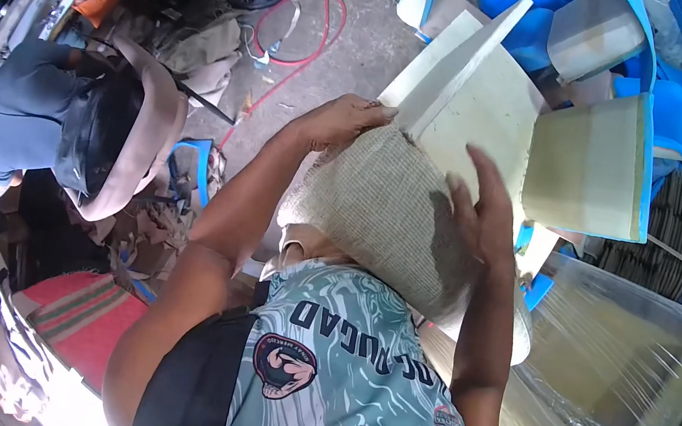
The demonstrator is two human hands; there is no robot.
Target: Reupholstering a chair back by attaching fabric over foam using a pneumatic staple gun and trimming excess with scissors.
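Observation:
A piece of tan burlap cloth (390,194) lies draped in front of me, over something whose shape is mostly hidden. My left hand (346,124) has its fingers closed on the far left corner of the burlap, beside the upright cream foam panel (467,66). Over the right part of the cloth is my right hand (480,210), its fingers apart and holding nothing; a shadow falls on the burlap beneath it. A second cream panel (493,103) adjoins the upright one, just beyond the cloth's far edge.
To the right stand a blue-edged foam piece (591,166) and a plastic-wrapped panel (608,351). Blue and grey padded pieces (595,39) crowd the far right. A red hose (320,45) curls on the floor ahead. At left, another person (28,99) sits on a chair (141,132).

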